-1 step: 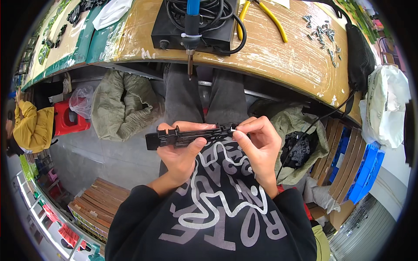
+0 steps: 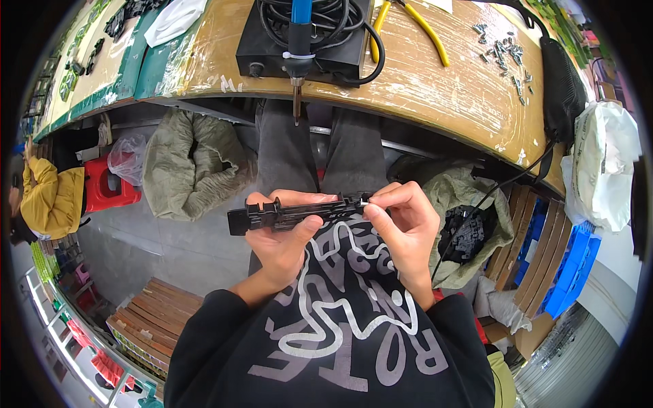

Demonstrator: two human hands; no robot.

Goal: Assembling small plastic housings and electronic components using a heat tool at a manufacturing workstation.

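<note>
Black plastic part (image 2: pixel 292 215) – held lengthwise in front of the dark shirt (image 2: pixel 354 340), short of the desk (image 2: pixel 435 88); clamped between thumb and fingers of the left hand (image 2: pixel 277 248); at its right end, thumb and forefinger of the right hand (image 2: pixel 409 224) pinched, apparently on a small pale piece (image 2: pixel 365 200) – too small to make out; on the desk, yellow-handled pliers (image 2: pixel 426 32) beside scattered metal bits (image 2: pixel 503 54)

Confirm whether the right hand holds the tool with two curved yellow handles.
No: the yellow-handled tool lies on the brown worktop, while the right hand is at the long black plastic part.
</note>
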